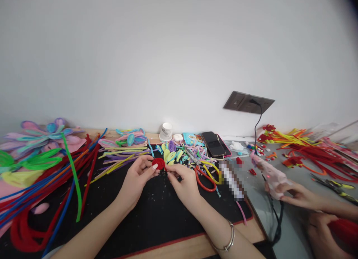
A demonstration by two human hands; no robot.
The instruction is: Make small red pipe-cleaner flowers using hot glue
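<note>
Between my two hands is a red pipe cleaner coil (159,163), wound into a small round shape above the black mat (145,221). My left hand (138,173) pinches it from the left, thumb in front. From the other side, my right hand (183,179) closes thumb and fingers at its right edge. Just behind the hands lie pale yellow and purple pipe cleaner loops (169,154) and several short cut pieces. Red-handled scissors (205,180) rest to the right of my right hand.
Long pipe cleaners (75,177) and fuzzy flowers (44,136) crowd the left. Behind stand a paper cup (166,131) and a phone (213,144). At right, a co-worker's hand (299,195) holds a pink glue gun (272,177) with a cord to the wall socket (248,101). Pliers (335,186) lie beyond.
</note>
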